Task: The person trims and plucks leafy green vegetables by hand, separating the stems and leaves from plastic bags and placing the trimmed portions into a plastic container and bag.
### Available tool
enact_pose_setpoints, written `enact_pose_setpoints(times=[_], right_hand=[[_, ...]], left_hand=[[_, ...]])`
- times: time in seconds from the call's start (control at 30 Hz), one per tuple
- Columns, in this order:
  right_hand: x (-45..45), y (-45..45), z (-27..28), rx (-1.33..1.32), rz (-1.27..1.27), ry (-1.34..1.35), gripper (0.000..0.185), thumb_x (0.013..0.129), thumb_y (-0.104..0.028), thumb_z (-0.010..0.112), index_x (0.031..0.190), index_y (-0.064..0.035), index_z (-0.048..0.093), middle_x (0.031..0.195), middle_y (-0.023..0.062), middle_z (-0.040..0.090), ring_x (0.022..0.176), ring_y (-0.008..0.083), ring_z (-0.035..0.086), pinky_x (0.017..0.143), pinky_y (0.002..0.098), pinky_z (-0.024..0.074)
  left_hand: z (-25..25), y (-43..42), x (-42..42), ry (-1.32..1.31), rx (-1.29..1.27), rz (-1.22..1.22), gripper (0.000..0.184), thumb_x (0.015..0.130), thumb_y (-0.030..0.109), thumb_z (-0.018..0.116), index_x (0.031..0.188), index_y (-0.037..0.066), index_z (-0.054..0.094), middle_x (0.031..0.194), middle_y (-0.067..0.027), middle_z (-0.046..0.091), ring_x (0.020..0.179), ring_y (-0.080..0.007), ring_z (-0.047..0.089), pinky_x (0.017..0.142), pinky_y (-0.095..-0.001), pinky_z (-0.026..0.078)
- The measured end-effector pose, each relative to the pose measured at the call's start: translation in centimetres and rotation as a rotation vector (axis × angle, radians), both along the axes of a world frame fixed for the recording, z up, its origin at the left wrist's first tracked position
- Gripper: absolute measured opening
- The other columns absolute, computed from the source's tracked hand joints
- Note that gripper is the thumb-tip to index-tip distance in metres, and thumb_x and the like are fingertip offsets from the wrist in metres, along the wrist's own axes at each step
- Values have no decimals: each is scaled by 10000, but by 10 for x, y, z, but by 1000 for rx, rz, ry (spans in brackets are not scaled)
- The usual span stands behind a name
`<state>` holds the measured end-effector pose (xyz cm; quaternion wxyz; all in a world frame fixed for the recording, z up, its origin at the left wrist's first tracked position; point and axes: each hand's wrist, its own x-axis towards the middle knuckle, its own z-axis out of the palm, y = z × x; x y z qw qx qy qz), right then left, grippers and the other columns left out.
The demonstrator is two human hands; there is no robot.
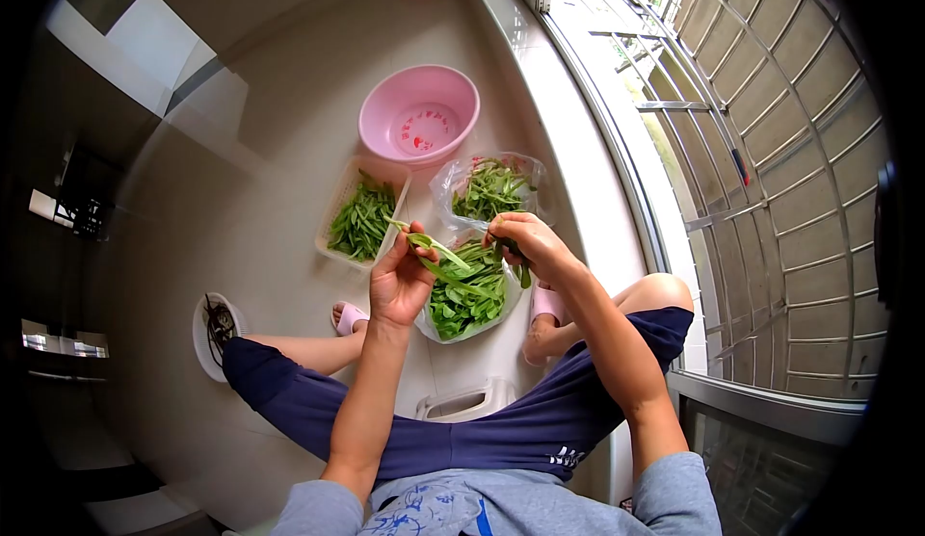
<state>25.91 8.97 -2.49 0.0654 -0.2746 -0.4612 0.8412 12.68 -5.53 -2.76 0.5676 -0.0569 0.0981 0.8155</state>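
Observation:
My left hand (401,284), palm turned up, pinches a leafy green stem (446,253) that slants down to the right. Dark green leaves (518,264) hang from the closed fingers of my right hand (529,241). Below both hands, a clear plastic bag (449,335) on the floor holds more leafy greens (466,299). A second plastic bag (536,172) with greens (489,185) lies just beyond. To the left of it, a pale rectangular basket (332,210) contains picked green leaves (363,218).
A pink basin (384,131) with red print inside stands farther off. By my left knee is a white bowl (202,343) with dark stems in it. Part of a pale plastic stool (496,396) shows between my legs. A window sill (568,141) and barred window run along the right.

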Motion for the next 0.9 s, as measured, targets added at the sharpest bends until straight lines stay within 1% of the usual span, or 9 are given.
enact_pose_setpoints(times=[0.07, 0.23, 0.33, 0.43, 0.6, 0.7, 0.83, 0.87, 0.9], right_hand=[[2, 4, -2, 48, 76, -7, 109, 779, -157, 476, 755, -64, 528, 595, -24, 482, 464, 36, 361, 411, 149, 276], [10, 4, 18, 232, 163, -80, 121, 775, -180, 504, 777, -68, 550, 581, -39, 463, 466, 21, 354, 410, 147, 274], [11, 3, 18, 271, 207, -95, 135, 764, -198, 530, 785, -70, 566, 572, -46, 457, 469, 15, 353, 413, 146, 273], [10, 0, 18, 279, 243, -89, 149, 755, -212, 548, 797, -71, 574, 569, -51, 456, 475, 11, 359, 415, 146, 273], [1, -20, 9, 201, 393, 2, 201, 732, -226, 580, 834, -52, 578, 559, -59, 435, 449, 18, 340, 395, 167, 256], [-3, -30, 6, 190, 462, 10, 236, 722, -269, 598, 843, -69, 563, 558, -66, 410, 470, 15, 340, 411, 163, 249], [-8, -36, -7, 131, 416, 26, 206, 721, -241, 595, 809, -56, 579, 548, -59, 411, 447, 17, 335, 397, 161, 240], [-8, -36, -7, 25, 390, 36, 183, 744, -209, 559, 805, -38, 584, 550, -52, 421, 445, 20, 332, 395, 160, 245], [-7, -35, -6, 25, 389, 36, 183, 744, -209, 559, 805, -38, 584, 550, -52, 421, 445, 20, 332, 395, 160, 245]], left_hand=[[-3, -1, -1, -3, 38, -25, 125, 758, 53, 510, 875, 20, 535, 902, -86, 534, 744, -158, 484, 701, -270, 409], [7, -3, 2, -26, 121, -1, 133, 762, 37, 495, 889, 2, 514, 903, -78, 509, 768, -152, 439, 704, -259, 386], [12, -2, 2, -219, 330, -71, 95, 757, 22, 495, 845, -14, 502, 856, -53, 438, 716, -143, 363, 690, -241, 346], [15, 0, 3, -169, 267, 2, 108, 757, 20, 494, 859, -17, 493, 858, -61, 446, 714, -145, 364, 686, -238, 345], [11, 5, 2, -66, 212, 1, 139, 769, 38, 488, 891, -29, 488, 885, -99, 484, 841, -178, 444, 742, -278, 390], [2, 10, 1, 17, 62, 66, 154, 771, 44, 492, 912, -15, 490, 880, -103, 514, 787, -171, 470, 728, -275, 392], [-5, 16, 2, 108, -81, 139, 165, 773, 43, 490, 931, -5, 489, 897, -76, 525, 762, -155, 474, 700, -272, 390], [-5, 17, 2, 81, -96, 140, 165, 772, 46, 494, 930, 1, 494, 903, -74, 532, 734, -150, 483, 698, -270, 392], [-6, 17, 2, 80, -96, 139, 165, 772, 46, 494, 930, 1, 494, 903, -74, 532, 734, -150, 483, 698, -270, 392]])
